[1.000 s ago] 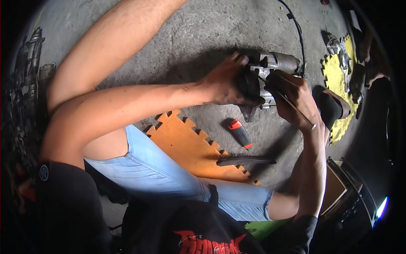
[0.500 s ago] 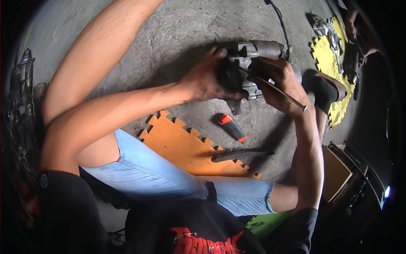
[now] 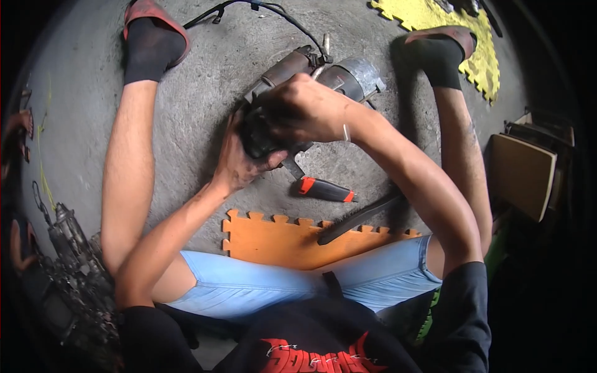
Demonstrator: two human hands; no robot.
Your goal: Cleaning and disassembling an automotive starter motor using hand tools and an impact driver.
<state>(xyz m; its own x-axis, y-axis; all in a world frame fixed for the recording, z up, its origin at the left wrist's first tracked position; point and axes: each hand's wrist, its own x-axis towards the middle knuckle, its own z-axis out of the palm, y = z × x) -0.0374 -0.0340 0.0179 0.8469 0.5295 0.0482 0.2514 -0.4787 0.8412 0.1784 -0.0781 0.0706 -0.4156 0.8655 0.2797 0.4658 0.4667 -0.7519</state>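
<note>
A starter motor (image 3: 353, 78) with silver and dark cylinders lies on the concrete between my legs. My left hand (image 3: 237, 158) is wrapped round its dark end housing (image 3: 257, 138) from the left, thumb along the lower side. Above that housing, my right hand (image 3: 298, 109) is closed on a thin metal tool (image 3: 346, 132), whose pale end sticks out by the wrist; its working tip is hidden. Just below the motor lie a red and black handled tool (image 3: 326, 189) and a long dark brush (image 3: 348, 225).
An orange foam mat (image 3: 267, 242) lies before my lap, a yellow one (image 3: 485, 68) at upper right. Greasy metal parts (image 3: 65, 233) crowd the lower left, boards (image 3: 519, 174) stand at right, a cable (image 3: 280, 18) runs behind the motor. Another person's limbs (image 3: 23, 124) show at far left.
The view has swung, bringing both my feet into sight. My right hand has turned and moved leftward over the dark housing, covering more of it; my left hand still grips that end.
</note>
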